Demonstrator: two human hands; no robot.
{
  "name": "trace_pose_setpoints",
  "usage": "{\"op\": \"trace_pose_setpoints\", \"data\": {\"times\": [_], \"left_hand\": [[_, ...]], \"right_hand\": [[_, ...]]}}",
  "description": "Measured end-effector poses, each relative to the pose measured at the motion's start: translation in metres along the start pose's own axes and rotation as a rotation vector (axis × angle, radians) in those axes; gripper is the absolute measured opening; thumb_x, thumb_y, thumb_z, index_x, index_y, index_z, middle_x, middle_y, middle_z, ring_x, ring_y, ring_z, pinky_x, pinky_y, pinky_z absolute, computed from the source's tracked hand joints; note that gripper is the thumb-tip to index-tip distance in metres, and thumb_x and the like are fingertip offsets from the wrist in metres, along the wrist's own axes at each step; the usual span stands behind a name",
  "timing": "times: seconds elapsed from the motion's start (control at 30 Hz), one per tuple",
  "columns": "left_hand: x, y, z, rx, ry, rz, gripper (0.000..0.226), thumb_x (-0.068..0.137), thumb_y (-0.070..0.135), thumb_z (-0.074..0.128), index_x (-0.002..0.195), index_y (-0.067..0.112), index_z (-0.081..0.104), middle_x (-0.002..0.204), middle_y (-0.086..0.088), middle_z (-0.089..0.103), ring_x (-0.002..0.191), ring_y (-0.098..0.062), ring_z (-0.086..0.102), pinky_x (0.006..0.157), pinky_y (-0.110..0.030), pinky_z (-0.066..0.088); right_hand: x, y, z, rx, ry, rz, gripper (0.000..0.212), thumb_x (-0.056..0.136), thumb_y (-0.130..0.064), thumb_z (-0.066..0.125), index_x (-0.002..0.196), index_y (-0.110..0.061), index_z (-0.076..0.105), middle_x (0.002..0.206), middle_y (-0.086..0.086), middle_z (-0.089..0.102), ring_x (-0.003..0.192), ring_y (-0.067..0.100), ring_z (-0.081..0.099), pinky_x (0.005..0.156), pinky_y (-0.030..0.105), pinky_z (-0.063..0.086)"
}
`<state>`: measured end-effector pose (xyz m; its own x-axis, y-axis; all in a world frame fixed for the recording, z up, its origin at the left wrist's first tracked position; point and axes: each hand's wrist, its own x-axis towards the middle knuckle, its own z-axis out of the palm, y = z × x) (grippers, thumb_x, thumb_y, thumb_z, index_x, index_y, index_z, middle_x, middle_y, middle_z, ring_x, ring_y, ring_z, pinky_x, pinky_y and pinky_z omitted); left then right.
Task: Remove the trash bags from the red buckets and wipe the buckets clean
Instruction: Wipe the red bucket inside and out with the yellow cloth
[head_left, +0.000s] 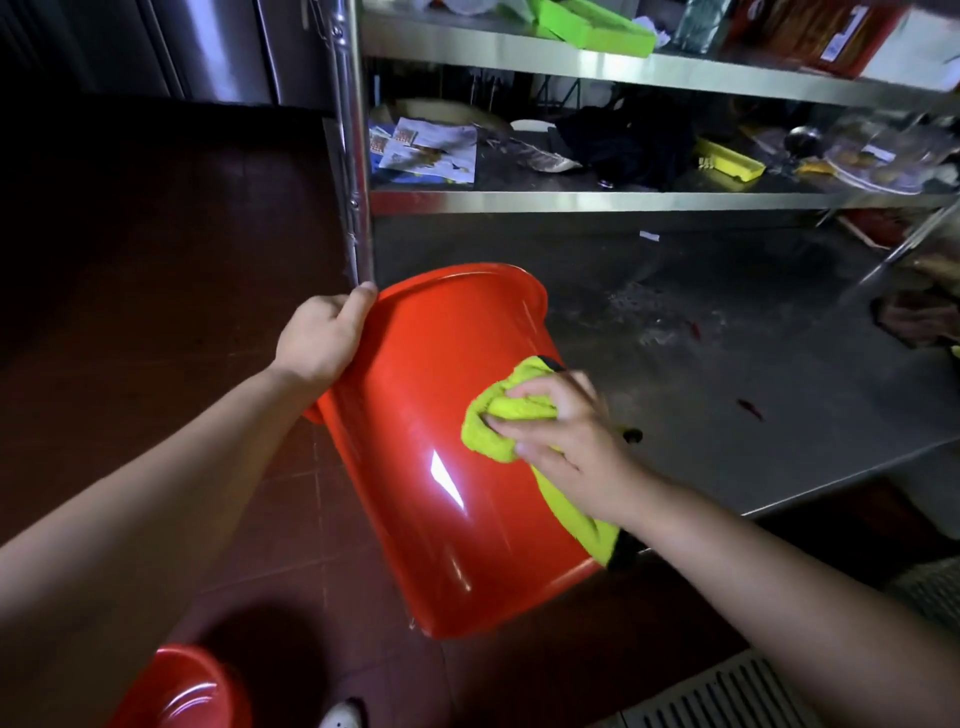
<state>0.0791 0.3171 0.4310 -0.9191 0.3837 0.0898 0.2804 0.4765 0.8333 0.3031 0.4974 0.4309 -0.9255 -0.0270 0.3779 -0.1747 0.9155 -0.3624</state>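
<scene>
a second red bucket (179, 688) shows only its rim at the bottom left, on the dark red tiled floor (156, 312), with a white shoe tip (340, 713) just beside it and a metal floor grate (727, 691) at the lower right. above these the person holds a red bucket (431, 467) tilted in the air, its base toward the camera and its mouth turned away toward the shelves. the left hand (319, 340) grips the rim on the left side, fingers curled over the edge. the right hand (566, 431) presses a bunched yellow-green cloth (498, 421) against the bucket's outer wall, fingers curled around the cloth, part of which hangs under the wrist. behind the bucket lies a stained steel table (727, 364). farther back, steel shelves (649, 200) carry papers, a dark cloth, yellow and green trays and boxes.
</scene>
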Motion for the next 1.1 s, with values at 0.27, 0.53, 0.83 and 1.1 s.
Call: {"op": "trace_pose_setpoints", "data": {"times": [0.27,0.53,0.83,1.1], "left_hand": [[-0.001,-0.014,-0.005,-0.039,0.021,0.003,0.055,0.094,0.053,0.036,0.056,0.013,0.04,0.055,0.001,0.042,0.059,-0.022,0.043,0.066,-0.04,0.041],[-0.021,-0.039,-0.015,-0.114,0.055,0.076,0.051,0.098,0.044,0.033,0.055,0.018,0.028,0.054,0.002,0.03,0.052,-0.017,0.031,0.057,-0.034,0.028],[-0.053,-0.056,-0.027,-0.424,-0.187,-0.033,0.043,0.099,0.041,0.035,0.06,0.023,0.035,0.063,-0.001,0.034,0.059,-0.012,0.037,0.059,-0.033,0.033],[-0.012,-0.002,-0.045,-0.438,-0.379,-0.01,0.026,0.094,0.027,0.044,0.083,0.018,0.066,0.082,0.001,0.067,0.079,-0.016,0.062,0.076,-0.028,0.049]], "right_hand": [[0.141,0.001,0.018,-0.071,-0.013,0.033,0.028,0.087,-0.029,0.054,0.111,-0.032,0.069,0.111,0.0,0.057,0.102,0.025,0.043,0.091,0.049,0.034],[0.066,0.002,0.009,0.043,0.057,0.29,0.033,0.086,-0.025,0.054,0.117,-0.021,0.066,0.122,-0.004,0.049,0.118,0.025,0.043,0.103,0.034,0.031],[0.009,-0.026,0.001,0.023,0.198,0.577,0.032,0.089,-0.023,0.053,0.118,-0.02,0.065,0.12,-0.009,0.051,0.119,0.018,0.044,0.097,0.021,0.033],[0.081,-0.089,0.055,-0.444,0.131,0.268,0.039,0.08,-0.03,0.046,0.114,-0.037,0.065,0.115,0.001,0.059,0.103,0.026,0.041,0.076,0.039,0.037]]}}
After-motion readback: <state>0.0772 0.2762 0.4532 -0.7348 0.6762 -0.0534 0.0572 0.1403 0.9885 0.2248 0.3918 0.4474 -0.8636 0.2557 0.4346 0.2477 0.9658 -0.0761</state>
